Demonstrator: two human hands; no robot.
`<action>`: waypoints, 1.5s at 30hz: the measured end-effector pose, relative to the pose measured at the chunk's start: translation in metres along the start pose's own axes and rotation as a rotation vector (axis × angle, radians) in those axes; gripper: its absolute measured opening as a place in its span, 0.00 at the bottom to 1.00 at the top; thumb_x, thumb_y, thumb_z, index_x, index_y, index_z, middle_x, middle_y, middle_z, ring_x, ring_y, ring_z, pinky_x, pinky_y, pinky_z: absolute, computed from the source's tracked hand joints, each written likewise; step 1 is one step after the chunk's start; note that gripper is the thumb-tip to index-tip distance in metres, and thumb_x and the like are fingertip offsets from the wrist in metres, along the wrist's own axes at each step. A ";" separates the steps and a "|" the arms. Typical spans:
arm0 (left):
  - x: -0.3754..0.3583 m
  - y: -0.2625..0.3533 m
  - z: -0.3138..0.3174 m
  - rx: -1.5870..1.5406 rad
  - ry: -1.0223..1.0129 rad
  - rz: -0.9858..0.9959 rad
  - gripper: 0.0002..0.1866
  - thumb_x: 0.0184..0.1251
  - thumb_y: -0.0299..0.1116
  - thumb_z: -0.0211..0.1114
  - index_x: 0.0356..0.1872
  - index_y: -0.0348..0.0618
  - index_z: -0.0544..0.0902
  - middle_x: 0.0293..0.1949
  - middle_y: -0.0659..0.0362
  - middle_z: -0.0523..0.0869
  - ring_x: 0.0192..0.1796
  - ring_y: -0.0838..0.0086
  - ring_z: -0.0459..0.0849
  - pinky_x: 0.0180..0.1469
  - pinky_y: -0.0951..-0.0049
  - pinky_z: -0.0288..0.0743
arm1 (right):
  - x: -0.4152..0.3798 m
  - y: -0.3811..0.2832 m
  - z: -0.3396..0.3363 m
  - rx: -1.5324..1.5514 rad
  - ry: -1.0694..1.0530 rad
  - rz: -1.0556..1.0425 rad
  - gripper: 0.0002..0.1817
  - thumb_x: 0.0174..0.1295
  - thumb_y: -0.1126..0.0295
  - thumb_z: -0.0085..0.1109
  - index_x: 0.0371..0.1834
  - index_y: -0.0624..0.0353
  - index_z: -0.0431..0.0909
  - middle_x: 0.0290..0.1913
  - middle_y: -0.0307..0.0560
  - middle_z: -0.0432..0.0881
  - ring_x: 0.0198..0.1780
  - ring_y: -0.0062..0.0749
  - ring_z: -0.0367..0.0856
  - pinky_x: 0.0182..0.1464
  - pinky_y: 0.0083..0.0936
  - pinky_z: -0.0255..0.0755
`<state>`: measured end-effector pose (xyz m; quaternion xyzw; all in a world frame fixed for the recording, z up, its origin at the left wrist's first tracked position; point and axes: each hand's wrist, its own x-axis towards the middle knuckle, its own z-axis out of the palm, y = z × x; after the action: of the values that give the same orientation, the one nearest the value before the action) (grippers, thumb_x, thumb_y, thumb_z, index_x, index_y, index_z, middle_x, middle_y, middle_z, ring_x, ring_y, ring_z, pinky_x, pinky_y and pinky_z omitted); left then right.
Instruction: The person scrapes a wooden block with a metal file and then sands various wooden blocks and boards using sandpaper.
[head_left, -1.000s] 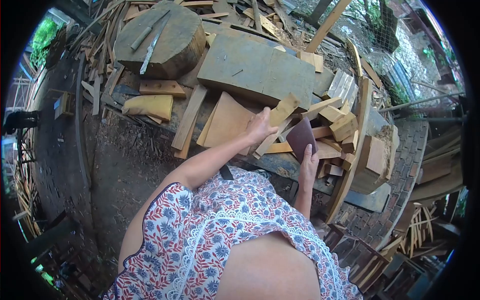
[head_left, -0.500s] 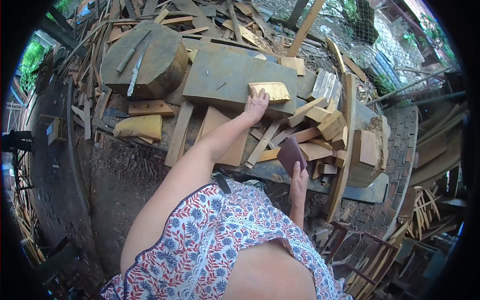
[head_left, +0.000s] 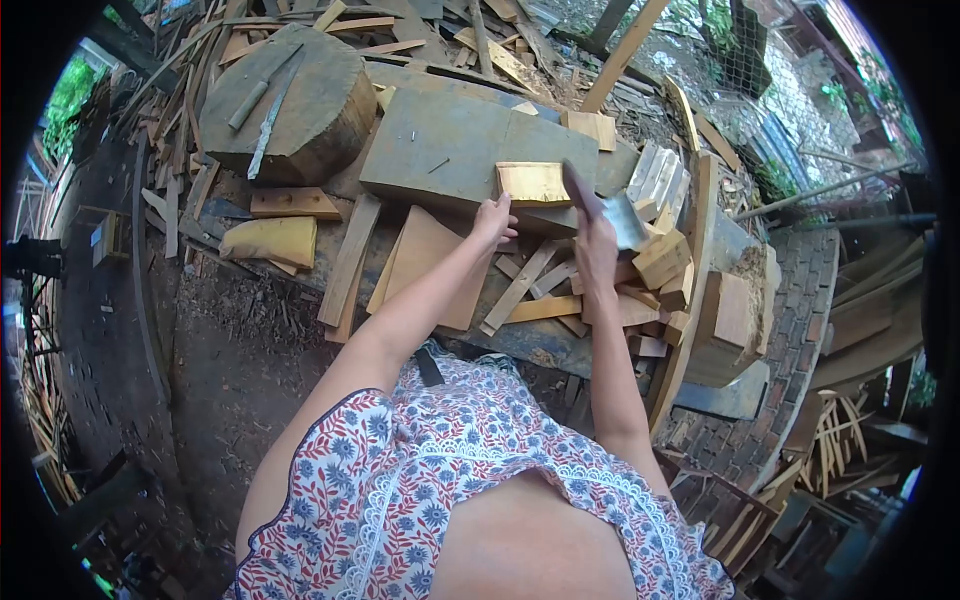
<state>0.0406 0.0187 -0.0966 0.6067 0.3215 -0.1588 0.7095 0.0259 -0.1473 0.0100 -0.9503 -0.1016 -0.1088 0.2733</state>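
Note:
A pale yellow wooden block (head_left: 531, 183) lies near the front edge of a large grey-brown timber (head_left: 440, 145). My left hand (head_left: 494, 222) is at the block's near left corner, thumb up against it and the other fingers curled below. At the block's right end, my right hand (head_left: 597, 242) grips a dark maroon sheet of sandpaper (head_left: 582, 187). The sheet stands nearly on edge, its dark part touching or overlapping the block's end in this view. A shiny grey patch shows to the right of my fingers.
A round stump (head_left: 290, 110) at the left carries a long-bladed tool (head_left: 272, 120) and a short rod (head_left: 248, 105). Offcuts (head_left: 662, 258) are heaped at the right beside an upright plank (head_left: 690, 290). Loose boards (head_left: 440, 270) lean against the timber's front.
My right hand has moved up and forward, bringing the sandpaper to the block's right end. My left hand has slid from the block's top to its near left corner.

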 end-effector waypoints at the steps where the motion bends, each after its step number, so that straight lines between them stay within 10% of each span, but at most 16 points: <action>1: -0.003 0.006 0.003 -0.043 -0.038 -0.074 0.29 0.69 0.55 0.42 0.49 0.33 0.67 0.34 0.50 0.82 0.23 0.65 0.82 0.29 0.63 0.76 | 0.018 -0.011 0.014 0.003 0.024 -0.113 0.14 0.63 0.68 0.48 0.48 0.62 0.75 0.40 0.55 0.78 0.43 0.49 0.75 0.47 0.38 0.65; 6: 0.014 -0.006 0.003 -0.211 -0.141 -0.173 0.28 0.69 0.54 0.42 0.52 0.36 0.65 0.37 0.51 0.81 0.26 0.65 0.82 0.28 0.64 0.75 | 0.050 -0.002 0.115 -0.044 -0.398 -0.418 0.15 0.63 0.62 0.47 0.41 0.63 0.75 0.41 0.55 0.78 0.45 0.48 0.76 0.48 0.42 0.65; 14: 0.000 0.008 0.007 -0.167 -0.064 -0.176 0.29 0.68 0.52 0.42 0.58 0.37 0.63 0.46 0.48 0.79 0.37 0.57 0.82 0.39 0.59 0.77 | 0.102 0.062 0.093 -0.400 -0.221 0.129 0.18 0.66 0.60 0.43 0.37 0.62 0.78 0.32 0.58 0.81 0.36 0.51 0.80 0.45 0.39 0.70; 16: 0.001 0.007 0.008 -0.231 -0.066 -0.191 0.29 0.68 0.52 0.42 0.57 0.37 0.63 0.45 0.48 0.80 0.37 0.57 0.82 0.39 0.58 0.77 | 0.102 0.050 0.091 -0.245 0.133 -0.079 0.19 0.66 0.59 0.44 0.32 0.64 0.77 0.30 0.62 0.79 0.34 0.58 0.77 0.41 0.45 0.68; 19: 0.000 0.011 0.012 -0.327 -0.022 -0.211 0.27 0.66 0.50 0.44 0.49 0.31 0.68 0.39 0.47 0.81 0.33 0.56 0.84 0.36 0.59 0.78 | 0.089 0.003 0.099 -0.131 -0.072 -0.331 0.13 0.54 0.77 0.49 0.43 0.62 0.74 0.34 0.50 0.77 0.39 0.42 0.77 0.43 0.37 0.66; 21: 0.004 0.011 0.010 -0.400 -0.047 -0.246 0.26 0.66 0.48 0.45 0.48 0.32 0.69 0.38 0.48 0.81 0.34 0.56 0.84 0.36 0.58 0.78 | 0.080 -0.020 0.108 -0.269 -0.517 -0.341 0.17 0.53 0.75 0.49 0.47 0.61 0.73 0.40 0.49 0.77 0.47 0.39 0.76 0.50 0.36 0.66; 22: 0.007 0.009 0.010 -0.473 -0.073 -0.283 0.24 0.67 0.47 0.45 0.47 0.32 0.70 0.37 0.49 0.81 0.35 0.56 0.84 0.37 0.58 0.78 | 0.072 -0.008 0.118 -0.140 -0.381 -0.513 0.15 0.55 0.72 0.49 0.47 0.61 0.74 0.41 0.48 0.78 0.50 0.38 0.76 0.52 0.40 0.65; 30: 0.013 0.013 0.006 -0.564 -0.084 -0.190 0.18 0.66 0.39 0.47 0.47 0.33 0.70 0.40 0.47 0.80 0.34 0.62 0.85 0.34 0.65 0.79 | 0.098 0.059 0.076 -0.387 -0.418 0.059 0.17 0.64 0.64 0.43 0.49 0.62 0.74 0.42 0.51 0.82 0.46 0.40 0.81 0.50 0.44 0.65; 33: 0.011 0.009 0.002 -0.438 -0.111 -0.170 0.20 0.63 0.39 0.53 0.49 0.32 0.67 0.44 0.44 0.78 0.43 0.58 0.82 0.42 0.60 0.77 | 0.087 0.090 0.062 -0.268 -0.268 0.209 0.17 0.65 0.63 0.43 0.42 0.67 0.75 0.35 0.61 0.81 0.40 0.52 0.80 0.46 0.46 0.66; 36: -0.010 0.025 0.002 0.435 0.422 0.392 0.26 0.57 0.40 0.62 0.51 0.35 0.67 0.53 0.43 0.72 0.58 0.52 0.71 0.54 0.50 0.68 | 0.061 0.088 0.048 -0.146 -0.111 0.312 0.20 0.67 0.60 0.42 0.35 0.70 0.75 0.33 0.68 0.78 0.40 0.61 0.77 0.43 0.48 0.66; 39: -0.007 0.029 0.007 0.993 0.256 0.890 0.42 0.45 0.48 0.70 0.62 0.43 0.63 0.62 0.44 0.61 0.66 0.47 0.56 0.64 0.47 0.51 | 0.037 0.079 0.056 0.057 -0.042 0.435 0.27 0.67 0.54 0.41 0.33 0.73 0.73 0.32 0.70 0.77 0.39 0.63 0.75 0.41 0.46 0.65; 45: 0.039 0.052 0.020 1.345 -0.165 0.748 0.46 0.47 0.55 0.68 0.66 0.47 0.58 0.68 0.41 0.51 0.71 0.44 0.42 0.68 0.42 0.35 | 0.022 0.081 0.075 0.304 0.045 0.586 0.25 0.67 0.57 0.42 0.28 0.74 0.71 0.28 0.69 0.75 0.34 0.62 0.75 0.37 0.46 0.65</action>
<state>0.1068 0.0173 -0.0819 0.9616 -0.1244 -0.1143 0.2165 0.0788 -0.1708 -0.0859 -0.8848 0.1672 -0.0300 0.4340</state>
